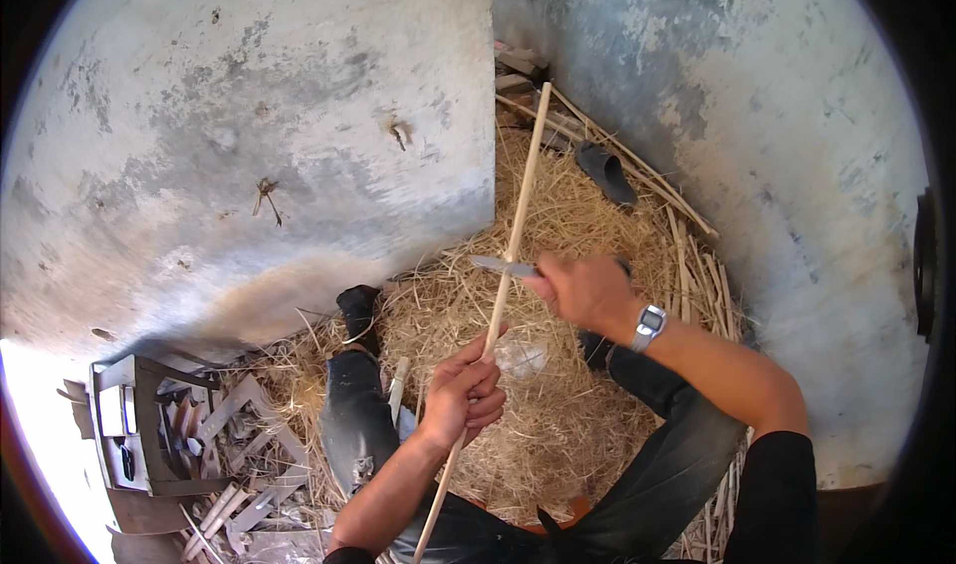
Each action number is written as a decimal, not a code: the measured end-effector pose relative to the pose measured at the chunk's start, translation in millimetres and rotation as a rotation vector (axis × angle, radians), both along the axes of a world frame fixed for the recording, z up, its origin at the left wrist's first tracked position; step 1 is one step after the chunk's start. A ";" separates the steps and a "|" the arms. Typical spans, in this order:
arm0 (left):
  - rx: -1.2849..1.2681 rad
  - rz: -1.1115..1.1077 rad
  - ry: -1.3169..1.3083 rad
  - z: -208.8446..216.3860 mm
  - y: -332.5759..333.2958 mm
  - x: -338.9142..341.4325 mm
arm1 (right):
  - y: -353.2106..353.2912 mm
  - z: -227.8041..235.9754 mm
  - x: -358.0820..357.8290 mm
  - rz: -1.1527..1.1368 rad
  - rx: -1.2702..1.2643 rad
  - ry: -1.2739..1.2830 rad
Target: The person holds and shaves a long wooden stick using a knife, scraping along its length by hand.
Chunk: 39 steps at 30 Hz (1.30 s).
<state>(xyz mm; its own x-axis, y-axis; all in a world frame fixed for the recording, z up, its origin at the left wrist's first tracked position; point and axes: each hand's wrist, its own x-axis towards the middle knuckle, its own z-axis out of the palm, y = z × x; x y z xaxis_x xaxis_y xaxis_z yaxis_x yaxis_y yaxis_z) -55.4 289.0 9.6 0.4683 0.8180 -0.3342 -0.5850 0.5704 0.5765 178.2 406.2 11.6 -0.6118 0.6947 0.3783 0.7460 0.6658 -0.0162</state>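
A long, pale wooden stick (522, 206) slants up from my lap toward the far corner. My left hand (464, 389) is wrapped round its lower part, over my legs. In my right hand (590, 291) is a knife (503, 265), its grey blade lying across the stick above my left hand. The fingers of the right hand cover most of the knife's handle. On the right wrist sits a silver digital watch (650, 323).
Pale shavings (558, 435) cover the floor between my legs. Several sticks (687, 265) lie along the right wall. A dark shoe (605, 174) rests in the far corner. Left stands a worn wooden frame (144, 425) beside scrap wood pieces (269, 464). A wall (299, 116) rises close ahead.
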 end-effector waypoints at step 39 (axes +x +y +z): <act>0.131 -0.137 0.013 -40.1 -52.7 23.3 | -88.3 15.5 50.3 -0.158 -0.377 0.137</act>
